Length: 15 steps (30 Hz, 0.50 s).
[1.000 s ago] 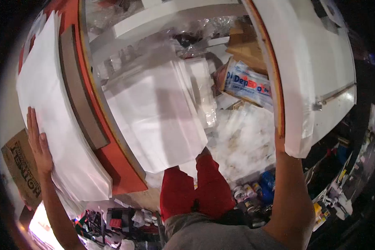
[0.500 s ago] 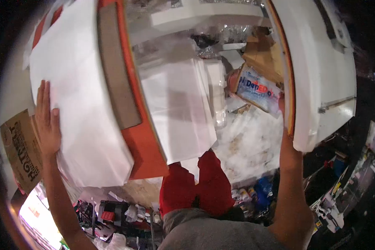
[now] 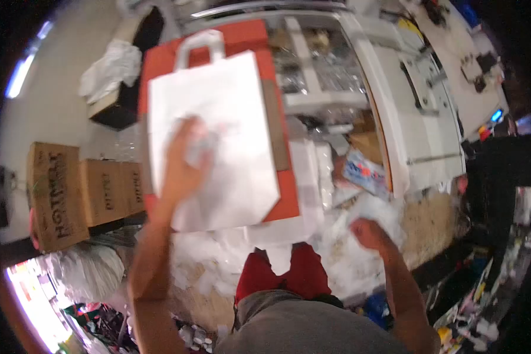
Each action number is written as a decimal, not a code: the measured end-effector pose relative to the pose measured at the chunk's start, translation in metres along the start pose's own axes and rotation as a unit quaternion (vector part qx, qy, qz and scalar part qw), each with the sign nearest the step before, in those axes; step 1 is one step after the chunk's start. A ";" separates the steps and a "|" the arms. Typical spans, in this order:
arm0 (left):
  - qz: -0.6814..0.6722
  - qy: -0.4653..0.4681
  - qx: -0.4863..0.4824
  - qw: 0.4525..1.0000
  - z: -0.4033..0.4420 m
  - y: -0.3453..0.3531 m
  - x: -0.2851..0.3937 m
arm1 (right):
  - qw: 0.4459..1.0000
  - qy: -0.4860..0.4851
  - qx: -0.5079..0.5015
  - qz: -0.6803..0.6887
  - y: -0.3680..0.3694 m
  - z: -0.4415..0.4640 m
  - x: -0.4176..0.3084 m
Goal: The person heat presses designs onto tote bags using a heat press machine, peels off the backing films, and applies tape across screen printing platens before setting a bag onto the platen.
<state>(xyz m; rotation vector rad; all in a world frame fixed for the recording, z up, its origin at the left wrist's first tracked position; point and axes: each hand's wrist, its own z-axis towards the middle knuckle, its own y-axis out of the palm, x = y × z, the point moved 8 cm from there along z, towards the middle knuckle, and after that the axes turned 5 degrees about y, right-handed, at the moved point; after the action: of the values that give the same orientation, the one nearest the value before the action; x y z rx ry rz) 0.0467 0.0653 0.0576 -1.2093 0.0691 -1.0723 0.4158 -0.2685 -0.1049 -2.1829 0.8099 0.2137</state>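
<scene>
A white bag with a loop handle lies flat on a red-orange board. My left hand is over the middle of the bag, its fingers apart and smeared by motion. Whether the palm presses on the bag I cannot tell. A brown strip shows on the board along the bag's right side. My right hand hangs above the white, cloudy floor covering with its fingers curled in. Nothing shows in it, and it stands apart from the board.
Brown cartons stand at the left, near a crumpled white cloth. To the right is a white hinged-looking panel with a dark handle. A printed blue and white package lies beside it. Assorted clutter fills the lower edges.
My left hand has moved from the bag's left edge to its middle. My right hand has come away from beside the right panel and curled. The board and bag now appear farther off.
</scene>
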 end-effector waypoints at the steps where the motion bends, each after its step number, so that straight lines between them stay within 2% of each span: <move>1: -0.144 -0.051 -0.043 0.987 -0.001 -0.002 0.041 | 0.992 -0.109 0.005 0.062 -0.010 -0.036 -0.072; 2: -0.197 -0.108 -0.161 0.961 -0.024 0.011 0.076 | 0.985 -0.147 -0.031 0.083 -0.031 -0.065 -0.137; 3: -0.269 -0.087 -0.266 0.922 -0.047 0.027 0.109 | 0.976 -0.182 -0.067 0.103 -0.047 -0.090 -0.187; 4: -0.340 0.008 -0.270 0.901 -0.061 0.025 0.145 | 0.974 -0.196 -0.065 0.097 -0.058 -0.099 -0.213; 5: -0.396 -0.037 -0.348 0.849 -0.070 0.024 0.162 | 0.971 -0.197 0.000 0.138 -0.083 -0.099 -0.231; 7: -0.414 -0.019 -0.344 0.843 -0.079 0.005 0.155 | 0.939 -0.212 0.110 0.246 -0.116 -0.095 -0.252; 8: -0.417 -0.107 -0.394 0.812 -0.086 -0.001 0.132 | 0.912 -0.211 0.175 0.304 -0.122 -0.077 -0.249; 9: -0.418 -0.195 -0.439 0.771 -0.097 -0.007 0.108 | 0.896 -0.239 0.229 0.296 -0.136 -0.065 -0.261; 10: -0.441 -0.230 -0.378 0.781 -0.097 -0.019 0.082 | 0.895 -0.197 0.253 0.310 -0.141 -0.049 -0.269; 11: -0.451 -0.233 -0.282 0.815 -0.094 -0.032 0.053 | 0.886 -0.172 0.266 0.339 -0.144 -0.029 -0.279; 12: -0.497 -0.247 -0.200 0.807 -0.094 -0.036 0.023 | 0.875 -0.147 0.279 0.368 -0.144 -0.007 -0.287; 13: -0.537 -0.289 -0.085 0.788 -0.100 -0.034 -0.017 | 0.866 -0.173 0.307 0.355 -0.145 0.015 -0.298; 14: -0.431 -0.327 -0.061 0.839 -0.089 -0.052 -0.039 | 0.856 -0.197 0.335 0.341 -0.145 0.036 -0.307; 15: -0.432 -0.322 -0.060 0.840 -0.080 -0.054 -0.053 | 0.855 -0.215 0.340 0.328 -0.144 0.056 -0.319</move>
<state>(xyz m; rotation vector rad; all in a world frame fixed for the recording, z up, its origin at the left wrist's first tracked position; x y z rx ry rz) -0.0604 0.0473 0.0415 -1.7195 -1.0385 -1.3593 0.2603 -0.0030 0.0717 -1.0804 1.1265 0.6239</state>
